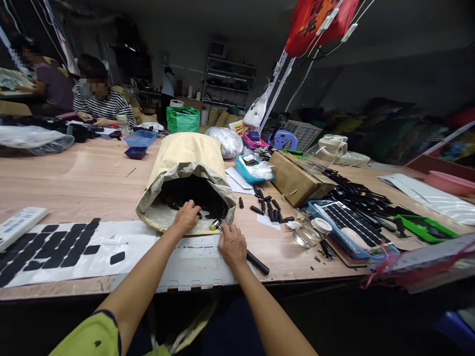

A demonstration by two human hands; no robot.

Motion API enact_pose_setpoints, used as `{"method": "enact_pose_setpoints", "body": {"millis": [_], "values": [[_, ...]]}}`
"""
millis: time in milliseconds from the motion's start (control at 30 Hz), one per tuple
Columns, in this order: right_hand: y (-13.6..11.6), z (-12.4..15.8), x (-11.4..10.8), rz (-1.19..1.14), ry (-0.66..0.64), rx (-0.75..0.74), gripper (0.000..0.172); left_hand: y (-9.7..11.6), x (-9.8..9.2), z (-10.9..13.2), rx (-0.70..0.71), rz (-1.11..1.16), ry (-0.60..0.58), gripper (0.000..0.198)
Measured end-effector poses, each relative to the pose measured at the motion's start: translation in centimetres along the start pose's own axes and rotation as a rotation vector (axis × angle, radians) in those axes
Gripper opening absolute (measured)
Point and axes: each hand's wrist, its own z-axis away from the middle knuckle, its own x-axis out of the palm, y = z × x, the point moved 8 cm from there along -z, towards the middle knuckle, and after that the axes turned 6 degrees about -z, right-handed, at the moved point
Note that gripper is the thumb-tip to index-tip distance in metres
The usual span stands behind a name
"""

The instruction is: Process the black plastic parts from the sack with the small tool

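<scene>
A large cream-coloured sack [189, 148] lies on its side with its mouth facing me, and dark pieces [215, 210] show inside it. My left hand [186, 218] is in the lower part of the mouth, fingers bent and close together among the black pieces. Whatever they pinch is too small and dark to make out. Just outside the sack's right lip, my right hand [233, 244] is closed round what looks like a small hammer. Its metal head with a yellow-green face [214, 225] points toward the sack, while the black handle [259, 263] sticks out under my palm.
Black cutouts on a white sheet [107, 237] lie at left, by a long white box [22, 225]. Loose black handles [272, 210], a cardboard box [299, 178], a clear jar [309, 235] and a blue tray [345, 230] stand at right. Co-workers [102, 101] sit across at left.
</scene>
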Motion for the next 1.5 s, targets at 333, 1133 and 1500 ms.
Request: {"method": "enact_pose_setpoints", "body": {"millis": [333, 1133, 1500], "values": [[0.0, -0.1, -0.2, -0.018, -0.003, 0.022, 0.025, 0.2, 0.3, 3.3, 0.087, 0.008, -0.019, 0.010], [-1.9, 3.2, -2.2, -0.681, -0.030, 0.014, 0.029, -0.2, 2.9, 7.2, -0.017, 0.320, -0.090, 0.015], [-5.3, 3.8, -3.0, -0.635, -0.001, -0.051, 0.029, -0.7, 3.1, 7.3, -0.043, 0.365, -0.042, 0.041]]}}
